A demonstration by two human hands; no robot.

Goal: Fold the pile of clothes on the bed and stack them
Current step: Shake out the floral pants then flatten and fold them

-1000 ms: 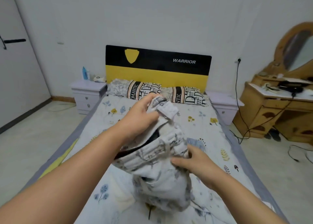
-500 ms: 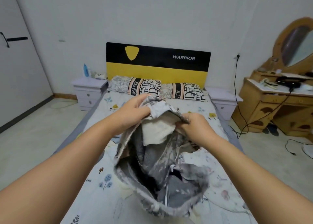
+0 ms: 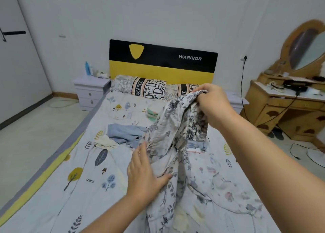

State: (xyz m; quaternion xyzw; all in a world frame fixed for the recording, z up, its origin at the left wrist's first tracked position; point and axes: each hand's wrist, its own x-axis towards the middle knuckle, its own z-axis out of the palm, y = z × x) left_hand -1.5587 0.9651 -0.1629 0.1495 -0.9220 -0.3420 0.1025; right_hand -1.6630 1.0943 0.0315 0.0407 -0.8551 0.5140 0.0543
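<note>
Across the bed (image 3: 73, 194), our right hand (image 3: 213, 104) pinches the limp floral garment (image 3: 168, 144); left hand (image 3: 144, 173) presses flat, fingers straight. We should grip hems.

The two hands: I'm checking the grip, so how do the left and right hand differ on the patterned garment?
The right hand is raised and pinches the patterned garment's top edge; the left hand is low, near the bed. The right hand's fingers curl around cloth; the left hand's lie straight, flat against the hanging part. Both touch the same garment.
</note>
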